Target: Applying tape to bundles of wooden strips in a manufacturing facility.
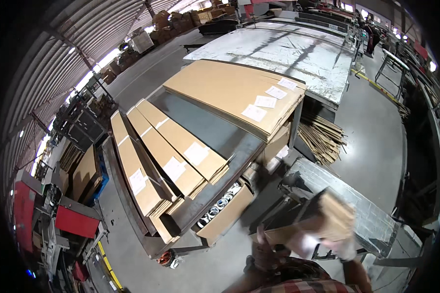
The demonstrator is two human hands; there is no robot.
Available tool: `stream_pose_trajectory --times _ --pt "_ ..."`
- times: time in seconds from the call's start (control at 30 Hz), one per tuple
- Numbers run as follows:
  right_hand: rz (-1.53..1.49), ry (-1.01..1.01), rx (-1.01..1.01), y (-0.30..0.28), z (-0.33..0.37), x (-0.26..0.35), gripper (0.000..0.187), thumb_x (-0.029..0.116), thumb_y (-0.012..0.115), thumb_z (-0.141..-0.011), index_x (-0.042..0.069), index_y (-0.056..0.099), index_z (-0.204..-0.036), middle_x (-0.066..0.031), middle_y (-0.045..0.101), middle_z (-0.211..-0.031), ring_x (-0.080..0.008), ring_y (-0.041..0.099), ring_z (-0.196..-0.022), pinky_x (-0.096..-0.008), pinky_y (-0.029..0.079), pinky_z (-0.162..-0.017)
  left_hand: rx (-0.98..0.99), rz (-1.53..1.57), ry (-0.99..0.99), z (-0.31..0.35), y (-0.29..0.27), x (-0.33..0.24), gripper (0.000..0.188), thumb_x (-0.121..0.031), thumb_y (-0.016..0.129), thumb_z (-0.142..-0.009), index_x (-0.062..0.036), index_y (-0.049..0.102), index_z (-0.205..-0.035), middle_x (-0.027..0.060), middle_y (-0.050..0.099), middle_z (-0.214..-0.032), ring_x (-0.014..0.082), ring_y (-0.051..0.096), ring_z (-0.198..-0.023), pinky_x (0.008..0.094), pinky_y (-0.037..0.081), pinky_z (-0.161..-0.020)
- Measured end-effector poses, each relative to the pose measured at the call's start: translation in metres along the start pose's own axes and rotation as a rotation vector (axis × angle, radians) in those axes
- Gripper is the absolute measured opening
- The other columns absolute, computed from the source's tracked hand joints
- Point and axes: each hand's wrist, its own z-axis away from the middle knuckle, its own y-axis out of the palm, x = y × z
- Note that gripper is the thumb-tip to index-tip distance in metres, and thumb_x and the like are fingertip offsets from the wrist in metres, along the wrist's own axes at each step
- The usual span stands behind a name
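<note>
Close to my body, a short bundle of brown cardboard (pixel 335 215) is held between my hands, its near end smeared by motion. My left hand (pixel 265 251) grips the bundle's left side, with the thumb pointing up and the other fingers mostly hidden. At the near right end, my right hand (pixel 344 248), blurred and pale as if gloved, is closed on the cardboard. A white paper (pixel 305 242) shows on the bundle between the hands. Beyond it, to the right, lies a scuffed grey metal bench top (pixel 347 195).
A dark table (pixel 200 117) carries long flat cardboard stacks (pixel 230 88) with white labels. Under its near edge sits an open carton (pixel 228 215) of rolls. Loose cardboard strips (pixel 322 139) lie beyond the bench. A large white table (pixel 283 51) and a distant person (pixel 371 36) are farther off.
</note>
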Motion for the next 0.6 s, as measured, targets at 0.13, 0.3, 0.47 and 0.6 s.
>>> stream_pose_trajectory --times 0.13,0.3,0.47,0.6 --pt "-0.193 -0.046 0.160 0.075 0.036 -0.063 0.117 0.042 0.084 -0.060 -0.001 0.013 -0.142 -0.0181 0.033 -0.137 -0.0282 0.033 -0.129 -0.0377 0.023 -0.108 0.006 -0.523 0.311 -0.027 -0.018 -0.068 0.115 -0.039 0.083 -0.061 0.0018 0.012 -0.141 0.0242 0.039 -0.128 0.0404 0.044 -0.115 0.0508 0.038 -0.095" --pt "-0.301 0.384 0.157 0.109 0.006 0.098 0.089 0.038 0.078 -0.070 0.000 0.024 -0.130 -0.0166 0.046 -0.117 -0.0296 0.052 -0.109 -0.0424 0.047 -0.091 -0.364 -0.641 0.471 0.016 -0.030 -0.093 0.105 -0.041 0.080 -0.060 0.0084 0.024 -0.134 0.0258 0.037 -0.128 0.0387 0.040 -0.119 0.0487 0.039 -0.095" --pt "-0.366 0.718 0.076 0.143 0.041 0.069 0.109 0.030 0.084 -0.062 0.004 0.012 -0.140 -0.0171 0.040 -0.126 -0.0264 0.047 -0.114 -0.0411 0.041 -0.097 -0.263 -0.481 0.240 0.038 -0.062 -0.051 0.107 -0.036 0.081 -0.058 0.0091 0.023 -0.136 0.0276 0.036 -0.131 0.0436 0.042 -0.116 0.0531 0.037 -0.096" --pt "-0.547 0.538 0.043 0.164 0.045 0.088 0.099 0.029 0.080 -0.067 0.004 0.016 -0.138 -0.0203 0.043 -0.125 -0.0312 0.050 -0.112 -0.0435 0.049 -0.092 -0.403 -0.464 0.427 0.046 -0.066 -0.062 0.108 -0.032 0.081 -0.056 0.0068 0.023 -0.138 0.0268 0.033 -0.135 0.0416 0.038 -0.122 0.0494 0.035 -0.100"
